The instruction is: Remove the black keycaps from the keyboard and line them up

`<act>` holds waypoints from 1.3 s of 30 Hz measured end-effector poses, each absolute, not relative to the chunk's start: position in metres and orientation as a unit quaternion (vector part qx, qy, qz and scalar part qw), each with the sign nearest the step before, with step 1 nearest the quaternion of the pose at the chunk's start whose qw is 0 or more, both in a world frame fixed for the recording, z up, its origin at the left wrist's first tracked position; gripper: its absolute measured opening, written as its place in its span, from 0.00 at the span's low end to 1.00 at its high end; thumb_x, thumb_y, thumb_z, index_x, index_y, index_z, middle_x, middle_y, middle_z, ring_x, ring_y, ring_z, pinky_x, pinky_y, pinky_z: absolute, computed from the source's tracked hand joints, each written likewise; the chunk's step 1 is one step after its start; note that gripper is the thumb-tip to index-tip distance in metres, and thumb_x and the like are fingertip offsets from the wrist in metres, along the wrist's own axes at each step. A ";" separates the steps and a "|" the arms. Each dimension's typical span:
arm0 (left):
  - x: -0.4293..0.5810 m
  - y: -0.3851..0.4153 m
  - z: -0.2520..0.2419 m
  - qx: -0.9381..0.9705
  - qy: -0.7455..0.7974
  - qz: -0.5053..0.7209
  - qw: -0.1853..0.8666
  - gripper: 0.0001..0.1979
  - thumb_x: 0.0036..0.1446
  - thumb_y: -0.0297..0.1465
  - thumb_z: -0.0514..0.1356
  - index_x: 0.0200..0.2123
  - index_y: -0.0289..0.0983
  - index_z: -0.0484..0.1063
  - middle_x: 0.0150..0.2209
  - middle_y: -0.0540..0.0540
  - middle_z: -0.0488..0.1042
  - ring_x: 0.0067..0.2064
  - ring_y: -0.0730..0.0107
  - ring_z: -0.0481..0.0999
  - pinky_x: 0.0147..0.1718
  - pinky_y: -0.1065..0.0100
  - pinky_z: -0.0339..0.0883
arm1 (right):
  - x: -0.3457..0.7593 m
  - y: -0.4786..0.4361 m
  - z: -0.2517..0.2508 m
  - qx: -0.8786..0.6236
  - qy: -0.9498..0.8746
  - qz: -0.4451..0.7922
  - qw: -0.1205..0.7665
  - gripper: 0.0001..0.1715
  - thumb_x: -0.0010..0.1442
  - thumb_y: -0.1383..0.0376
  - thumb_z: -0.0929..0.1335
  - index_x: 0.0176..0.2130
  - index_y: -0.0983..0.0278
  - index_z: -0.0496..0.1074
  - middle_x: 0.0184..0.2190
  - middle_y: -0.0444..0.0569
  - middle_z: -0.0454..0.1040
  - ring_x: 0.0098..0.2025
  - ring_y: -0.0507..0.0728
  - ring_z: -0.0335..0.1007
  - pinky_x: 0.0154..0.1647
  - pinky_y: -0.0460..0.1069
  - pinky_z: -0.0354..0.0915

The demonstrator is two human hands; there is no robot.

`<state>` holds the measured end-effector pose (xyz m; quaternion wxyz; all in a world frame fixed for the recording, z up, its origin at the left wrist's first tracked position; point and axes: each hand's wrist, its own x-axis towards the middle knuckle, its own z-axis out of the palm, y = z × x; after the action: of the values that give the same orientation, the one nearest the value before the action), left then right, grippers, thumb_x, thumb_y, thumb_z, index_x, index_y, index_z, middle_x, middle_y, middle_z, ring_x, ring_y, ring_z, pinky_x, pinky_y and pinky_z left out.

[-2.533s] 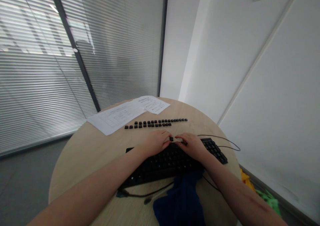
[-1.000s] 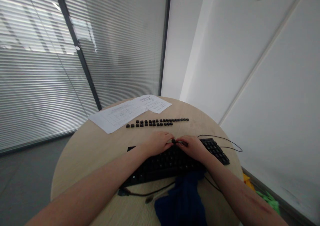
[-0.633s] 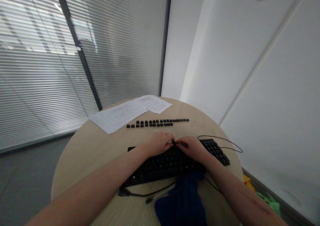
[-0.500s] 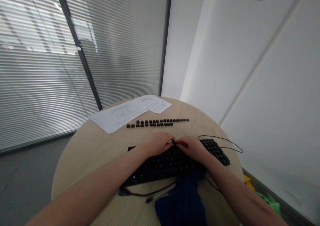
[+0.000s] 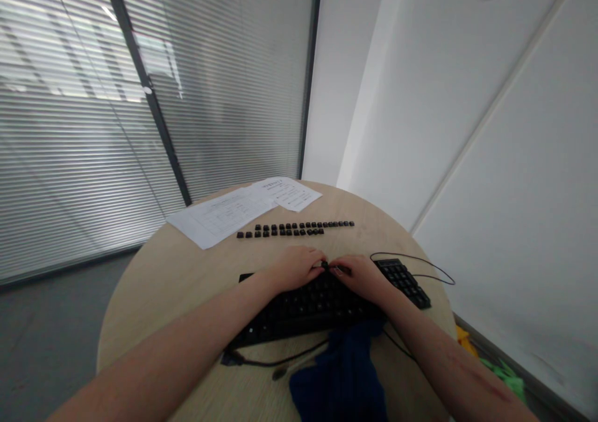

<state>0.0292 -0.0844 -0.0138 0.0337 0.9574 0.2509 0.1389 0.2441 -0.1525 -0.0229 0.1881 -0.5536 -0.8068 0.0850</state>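
Observation:
A black keyboard (image 5: 299, 313) lies on the round table, partly covered by my forearms and hands. Above its back edge, my left hand (image 5: 299, 266) pinches a small black keycap (image 5: 324, 265) by its left side. My right hand (image 5: 357, 274) comes in from the other side, its fingers closed around a small dark tool (image 5: 344, 269) with a thin pale part, perhaps wire. The tips of both hands nearly meet at the keycap. Beyond them, loose black keycaps (image 5: 280, 232) stand in two rows.
Printed papers (image 5: 224, 213) lie at the far left of the table (image 5: 154, 279). A separate number pad (image 5: 404, 282) with a thin cable (image 5: 434, 263) sits at the right. A blue cloth (image 5: 339, 378) and a black cable (image 5: 266, 363) lie at the near edge. White wall behind.

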 end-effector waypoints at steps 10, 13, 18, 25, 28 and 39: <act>0.029 -0.085 -0.014 0.955 0.264 0.133 0.035 0.11 0.63 0.36 0.57 0.46 0.41 0.75 0.39 0.44 0.79 0.40 0.59 0.78 0.39 0.61 0.68 | 0.244 -0.153 -0.021 -0.550 -0.806 0.095 0.195 0.14 0.66 0.62 0.64 0.44 0.58 0.80 0.39 0.47 0.82 0.40 0.57 0.77 0.42 0.50 0.66; 0.029 -0.085 -0.014 0.954 0.265 0.136 0.037 0.11 0.63 0.36 0.57 0.45 0.41 0.76 0.39 0.44 0.79 0.41 0.59 0.78 0.40 0.62 0.68 | 0.244 -0.153 -0.021 -0.550 -0.807 0.094 0.192 0.15 0.66 0.62 0.64 0.44 0.58 0.80 0.39 0.48 0.82 0.40 0.57 0.77 0.42 0.50 0.66; 0.029 -0.086 -0.012 0.954 0.268 0.131 0.032 0.11 0.63 0.36 0.57 0.45 0.41 0.76 0.38 0.45 0.79 0.40 0.59 0.78 0.39 0.62 0.68 | 0.244 -0.153 -0.021 -0.552 -0.806 0.097 0.190 0.15 0.66 0.62 0.64 0.45 0.59 0.80 0.39 0.48 0.82 0.41 0.58 0.77 0.43 0.50 0.66; 0.029 -0.087 -0.011 0.954 0.267 0.129 0.032 0.12 0.63 0.36 0.57 0.46 0.41 0.76 0.38 0.45 0.79 0.40 0.60 0.78 0.39 0.62 0.68 | 0.244 -0.152 -0.024 -0.550 -0.810 0.088 0.183 0.15 0.66 0.62 0.64 0.44 0.58 0.80 0.40 0.48 0.82 0.41 0.58 0.77 0.43 0.51 0.67; 0.029 -0.086 -0.011 0.953 0.269 0.134 0.035 0.12 0.63 0.36 0.57 0.46 0.41 0.76 0.38 0.45 0.79 0.40 0.60 0.78 0.39 0.62 0.68 | 0.245 -0.152 -0.024 -0.551 -0.811 0.087 0.180 0.15 0.66 0.62 0.64 0.45 0.58 0.80 0.40 0.48 0.82 0.42 0.58 0.77 0.44 0.51 0.67; 0.030 -0.086 -0.011 0.952 0.274 0.130 0.043 0.12 0.63 0.36 0.57 0.46 0.41 0.76 0.39 0.45 0.80 0.41 0.59 0.78 0.40 0.62 0.68 | 0.244 -0.153 -0.022 -0.554 -0.808 0.083 0.180 0.14 0.66 0.63 0.64 0.44 0.59 0.80 0.40 0.49 0.82 0.43 0.58 0.77 0.46 0.51 0.67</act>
<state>0.0297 -0.0862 -0.0109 0.0428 0.9521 0.2737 0.1297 0.2444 -0.1531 -0.0217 0.1805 -0.5541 -0.8084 0.0835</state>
